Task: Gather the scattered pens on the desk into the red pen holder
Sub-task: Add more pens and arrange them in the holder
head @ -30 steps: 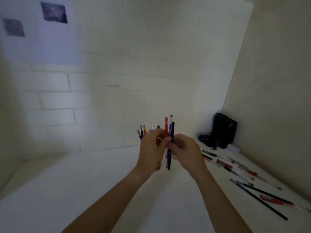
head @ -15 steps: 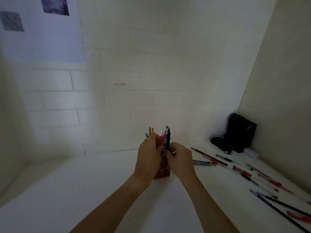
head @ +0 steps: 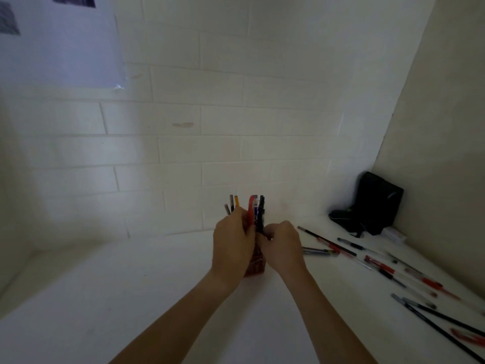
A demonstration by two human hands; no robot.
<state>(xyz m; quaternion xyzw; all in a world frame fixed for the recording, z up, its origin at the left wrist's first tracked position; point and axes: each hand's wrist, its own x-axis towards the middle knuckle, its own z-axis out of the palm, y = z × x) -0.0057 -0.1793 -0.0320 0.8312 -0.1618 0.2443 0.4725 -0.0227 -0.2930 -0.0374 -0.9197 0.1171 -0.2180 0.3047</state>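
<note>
Both hands meet over the red holder [head: 256, 267] mid-surface, the left hand [head: 232, 246] curled around it, the right hand [head: 282, 246] pinching the upright pens [head: 256, 211], while loose pens [head: 378, 266] lie along the surface's right edge.

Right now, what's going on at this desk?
A person is gathering pens into a red holder on a white desk. The left hand wraps the holder and the pens already standing in it. The right hand pinches a small bunch, red and dark pens, and seems to be feeding it in. Many loose pens lie scattered to the right, toward a black bag in the corner, so the job is not finished.
</note>
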